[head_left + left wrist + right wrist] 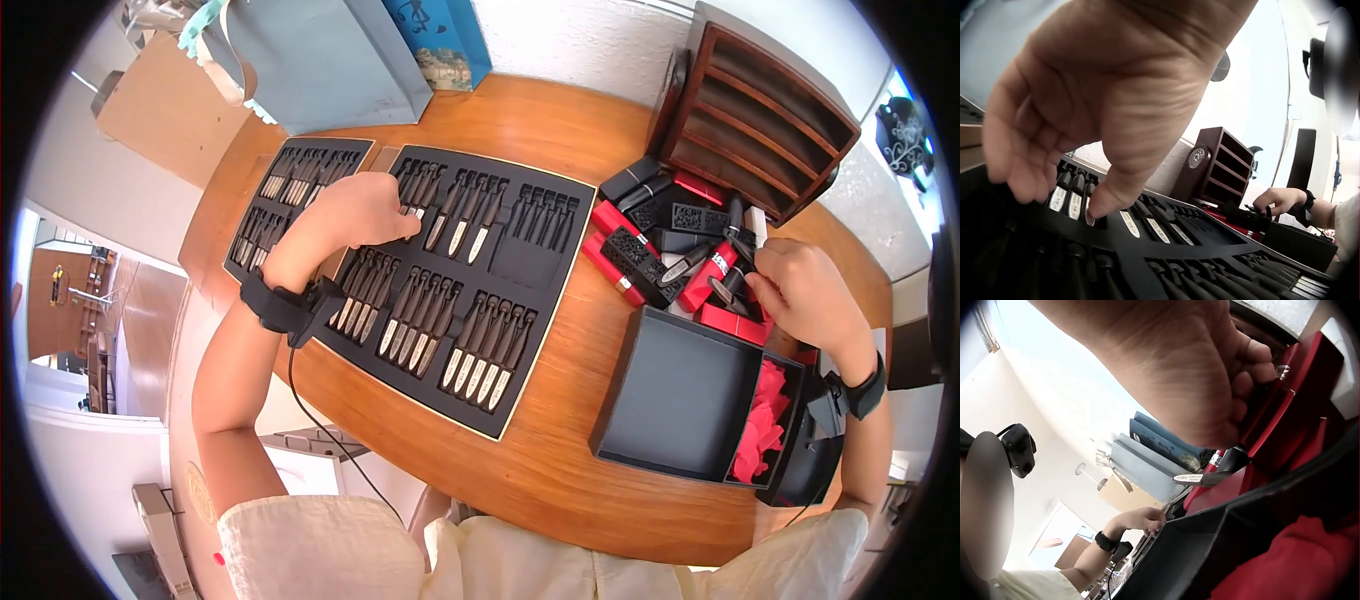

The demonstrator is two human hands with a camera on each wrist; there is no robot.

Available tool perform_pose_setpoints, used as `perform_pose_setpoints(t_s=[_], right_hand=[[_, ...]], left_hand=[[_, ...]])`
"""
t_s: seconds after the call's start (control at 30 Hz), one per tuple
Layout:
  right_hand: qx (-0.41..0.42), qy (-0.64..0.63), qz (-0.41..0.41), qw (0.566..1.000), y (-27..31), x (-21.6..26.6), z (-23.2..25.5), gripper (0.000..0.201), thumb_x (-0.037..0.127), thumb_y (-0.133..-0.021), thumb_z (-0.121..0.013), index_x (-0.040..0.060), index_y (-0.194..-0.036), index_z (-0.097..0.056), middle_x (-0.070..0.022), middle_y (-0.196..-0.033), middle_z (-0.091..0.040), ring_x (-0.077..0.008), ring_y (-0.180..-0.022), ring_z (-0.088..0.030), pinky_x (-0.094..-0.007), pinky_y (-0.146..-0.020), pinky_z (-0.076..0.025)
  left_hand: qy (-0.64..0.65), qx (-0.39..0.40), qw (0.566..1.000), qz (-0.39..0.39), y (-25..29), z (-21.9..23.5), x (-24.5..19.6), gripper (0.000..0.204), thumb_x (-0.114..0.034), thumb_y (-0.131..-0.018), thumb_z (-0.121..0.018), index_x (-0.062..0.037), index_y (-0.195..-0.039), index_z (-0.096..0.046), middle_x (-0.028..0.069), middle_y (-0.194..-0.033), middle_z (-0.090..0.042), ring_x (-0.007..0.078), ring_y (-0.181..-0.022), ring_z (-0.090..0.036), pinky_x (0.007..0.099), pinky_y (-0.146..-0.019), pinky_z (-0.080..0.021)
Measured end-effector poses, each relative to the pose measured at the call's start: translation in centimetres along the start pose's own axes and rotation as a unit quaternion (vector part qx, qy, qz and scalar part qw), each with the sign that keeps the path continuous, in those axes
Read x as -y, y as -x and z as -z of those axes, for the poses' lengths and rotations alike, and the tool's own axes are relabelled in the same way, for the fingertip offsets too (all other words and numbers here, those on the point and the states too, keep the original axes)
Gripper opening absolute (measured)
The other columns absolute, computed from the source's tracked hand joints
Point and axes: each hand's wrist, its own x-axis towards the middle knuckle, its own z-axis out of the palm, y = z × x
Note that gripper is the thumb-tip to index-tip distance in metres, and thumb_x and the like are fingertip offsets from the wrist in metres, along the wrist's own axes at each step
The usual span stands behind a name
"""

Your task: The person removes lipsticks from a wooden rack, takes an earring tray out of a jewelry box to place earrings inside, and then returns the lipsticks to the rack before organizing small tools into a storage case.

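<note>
My left hand [365,212] reaches over the large black foam tray [520,268], thumb and fingers bent and apart. The thumb tip touches the pale labelled end of one slim dark-handled tool [1089,209] in the tray's upper left group. Similar tools [482,375] fill the other slots in groups. My right hand [805,290] is at the heap of boxes, fingers curled and tips at dark slim pieces there. A slim dark tool with a pale labelled end [1191,479] shows beneath this hand. Its dark end passes under the fingers, which partly hide it.
A smaller tool tray [268,215] lies at far left. Red boxes [735,325] and black openwork blocks [630,255] heap below a wooden shelf unit [760,110]. In front stands an open black box [685,395] with red petals [762,420]. Paper bags [325,65] stand behind.
</note>
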Motion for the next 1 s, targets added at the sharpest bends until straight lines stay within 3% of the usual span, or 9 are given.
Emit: perform_pose_setpoints(t_s=[0.1,0.33,0.43,0.5,0.53,0.7,0.83,0.9,1.0], right_hand=[[0.0,0.01,0.005,1.0,0.0,0.2,0.0,0.017,0.011,-0.082,-0.064,-0.0004,-0.073,-0.055,-0.0201,-0.075,-0.056,-0.0404,-0.075,-0.058,-0.0475,-0.068,-0.046],[0.003,0.02,0.015,1.0,-0.1,0.2,0.1,0.016,0.011,-0.082,-0.063,-0.0004,-0.073,-0.055,-0.0198,-0.075,-0.058,-0.0404,-0.076,-0.059,-0.0475,-0.069,-0.047],[0.011,0.019,0.019,1.0,-0.2,0.1,0.2,0.016,0.011,-0.082,-0.063,-0.0006,-0.073,-0.055,-0.0197,-0.075,-0.058,-0.0404,-0.077,-0.059,-0.0476,-0.069,-0.047],[0.008,0.018,0.021,1.0,-0.2,0.1,0.2,0.016,0.01,-0.082,-0.063,-0.0005,-0.073,-0.055,-0.0195,-0.075,-0.058,-0.0402,-0.077,-0.059,-0.0475,-0.069,-0.047],[0.006,0.018,0.023,1.0,-0.2,0.1,0.2,0.016,0.01,-0.082,-0.063,-0.0004,-0.073,-0.055,-0.0194,-0.075,-0.059,-0.04,-0.077,-0.059,-0.0474,-0.069,-0.047],[0.004,0.017,0.024,1.0,-0.2,-0.1,0.1,0.015,0.01,-0.081,-0.064,-0.0002,-0.074,-0.056,-0.019,-0.075,-0.059,-0.0394,-0.077,-0.059,-0.0467,-0.07,-0.047],[-0.007,0.021,0.031,0.999,-0.1,-0.2,-0.2,0.014,0.01,-0.081,-0.063,-0.0003,-0.074,-0.057,-0.0189,-0.076,-0.059,-0.0388,-0.077,-0.059,-0.0464,-0.07,-0.048],[-0.003,0.021,0.031,0.999,-0.2,-0.3,-0.3,0.014,0.01,-0.082,-0.063,-0.0003,-0.075,-0.057,-0.0188,-0.076,-0.06,-0.0387,-0.077,-0.059,-0.0464,-0.07,-0.048],[0.006,0.026,0.032,0.999,-0.2,-0.4,-0.3,0.014,0.01,-0.082,-0.063,-0.0001,-0.075,-0.057,-0.0185,-0.076,-0.06,-0.0386,-0.077,-0.06,-0.0465,-0.07,-0.048]], left_hand=[[-0.027,-0.049,0.998,-0.042,-0.1,-0.7,0.3,0.04,-0.032,-0.079,-0.064,0.0066,-0.074,-0.069,0.0233,-0.074,-0.067,0.0373,-0.076,-0.067,0.0438,-0.073,-0.053],[-0.039,-0.081,0.996,-0.013,0.1,-1.3,0.0,0.044,-0.034,-0.08,-0.065,0.0087,-0.089,-0.068,0.0253,-0.083,-0.068,0.0382,-0.081,-0.067,0.0441,-0.077,-0.053],[-0.015,-0.064,0.998,-0.009,0.1,-1.0,-0.1,0.044,-0.034,-0.082,-0.064,0.0093,-0.091,-0.067,0.0258,-0.085,-0.067,0.0392,-0.085,-0.067,0.0446,-0.08,-0.052],[0.114,0.05,0.99,0.071,0.4,-0.2,-0.9,0.041,-0.03,-0.088,-0.06,0.0106,-0.092,-0.061,0.0277,-0.087,-0.065,0.0421,-0.088,-0.064,0.0457,-0.08,-0.05],[0.113,0.049,0.99,0.071,0.4,-0.4,-0.8,0.041,-0.03,-0.088,-0.06,0.0106,-0.092,-0.061,0.0277,-0.087,-0.065,0.0421,-0.088,-0.064,0.0457,-0.08,-0.05],[0.018,-0.084,0.996,-0.015,0.2,-2.1,0.1,0.036,-0.027,-0.092,-0.051,0.008,-0.092,-0.06,0.0278,-0.091,-0.066,0.0418,-0.094,-0.064,0.0476,-0.084,-0.05],[0.009,-0.094,0.995,-0.02,1.3,-1.5,0.3,0.032,-0.024,-0.093,-0.049,0.0074,-0.094,-0.056,0.0284,-0.09,-0.066,0.0434,-0.093,-0.064,0.0481,-0.084,-0.05],[-0.01,-0.123,0.992,-0.003,1.3,-1.7,0.8,0.031,-0.025,-0.098,-0.045,0.0054,-0.094,-0.049,0.0281,-0.085,-0.065,0.048,-0.084,-0.062,0.0514,-0.079,-0.049],[-0.07,-0.162,0.984,0.033,0.3,-2.7,1.1,0.021,-0.017,-0.091,-0.053,0.0037,-0.094,-0.052,0.025,-0.082,-0.068,0.0424,-0.081,-0.069,0.0477,-0.074,-0.055]])
